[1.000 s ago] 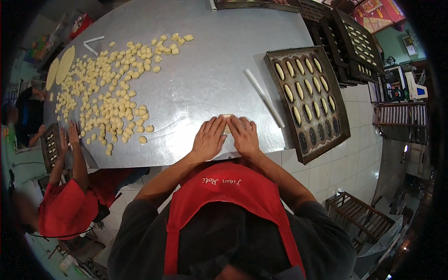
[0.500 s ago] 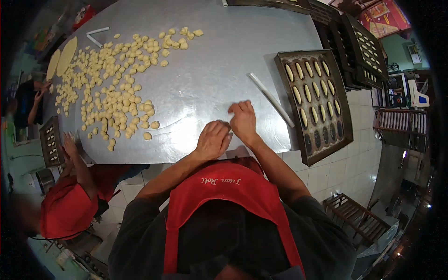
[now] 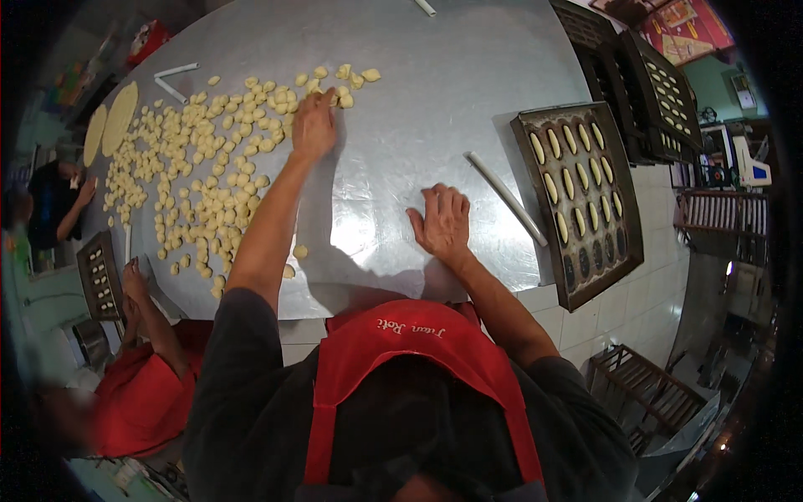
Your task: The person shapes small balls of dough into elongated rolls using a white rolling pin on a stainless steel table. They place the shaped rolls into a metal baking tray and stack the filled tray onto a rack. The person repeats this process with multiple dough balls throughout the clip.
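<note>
My left hand (image 3: 314, 125) reaches far across the metal table (image 3: 393, 109) to the upper right end of a spread of small pale dough balls (image 3: 230, 180). Its fingers stretch down onto several of them, slightly apart; the tips are partly lost among the dough. No dough ball is lifted. My right hand (image 3: 442, 222) rests on the tabletop near the middle, fingers spread, with nothing in it. To its right lies a whitish rod (image 3: 506, 198). Beyond the rod sits a dark baking tray (image 3: 623, 259) with rows of long dough pieces, its nearest row of moulds unfilled.
Two flat dough sheets (image 3: 121, 117) and thin white sticks (image 3: 171, 88) lie at the far left. A co-worker in red (image 3: 146, 402) stands left by a small tray (image 3: 88, 280); another in dark clothes (image 3: 54, 205) stands beyond. Stacked trays (image 3: 669, 125) stand at right.
My hands were together near the table's front edge. The left has swung forward and left onto the dough balls; the right has spread its fingers. The view has shifted slightly.
</note>
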Demonstrator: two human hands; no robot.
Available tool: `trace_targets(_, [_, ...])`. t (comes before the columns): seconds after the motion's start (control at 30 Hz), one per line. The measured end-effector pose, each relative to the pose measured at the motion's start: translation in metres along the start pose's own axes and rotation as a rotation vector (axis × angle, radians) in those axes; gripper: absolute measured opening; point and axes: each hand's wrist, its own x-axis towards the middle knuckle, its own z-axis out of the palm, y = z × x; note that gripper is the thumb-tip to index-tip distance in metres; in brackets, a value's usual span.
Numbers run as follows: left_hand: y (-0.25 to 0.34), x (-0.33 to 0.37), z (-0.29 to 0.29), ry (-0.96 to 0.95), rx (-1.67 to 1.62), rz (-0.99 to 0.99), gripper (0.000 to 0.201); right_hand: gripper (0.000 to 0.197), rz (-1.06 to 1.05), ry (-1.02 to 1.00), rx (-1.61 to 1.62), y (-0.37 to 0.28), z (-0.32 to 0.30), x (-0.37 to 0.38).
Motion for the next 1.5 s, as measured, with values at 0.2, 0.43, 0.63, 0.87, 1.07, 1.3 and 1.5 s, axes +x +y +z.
trace_targets(0.2, [-0.008,0.011,-0.004,-0.207,0.014,-0.011,0.032,0.065,-0.016,-0.135,0.229,0.009,-0.055,-0.066])
trace_targets(0.43, [0.093,-0.121,-0.005,-0.273,-0.572,-0.262,0.031,0.026,0.223,0.151,0.184,0.059,-0.084,-0.115])
trace_targets(0.63, [0.136,-0.176,-0.034,-0.328,-0.886,-0.588,0.026,0.034,0.630,0.904,0.582,0.124,-0.204,-0.171])
trace_targets(0.87, [0.191,-0.181,-0.009,-0.354,-0.913,-0.625,0.031,0.036,0.548,0.381,-0.264,0.200,-0.194,-0.213])
trace_targets(1.07, [0.279,-0.161,0.011,-0.346,-0.555,-0.288,0.043,0.042,0.212,0.371,0.030,0.123,-0.087,-0.052])
trace_targets(1.3, [0.266,-0.193,-0.022,-0.338,-0.088,0.148,0.062,0.034,0.024,0.109,0.105,0.098,-0.052,-0.083])
trace_targets(1.5, [0.226,-0.130,0.022,-0.241,0.079,0.103,0.077,0.050,-0.116,0.134,0.184,0.094,-0.049,-0.024])
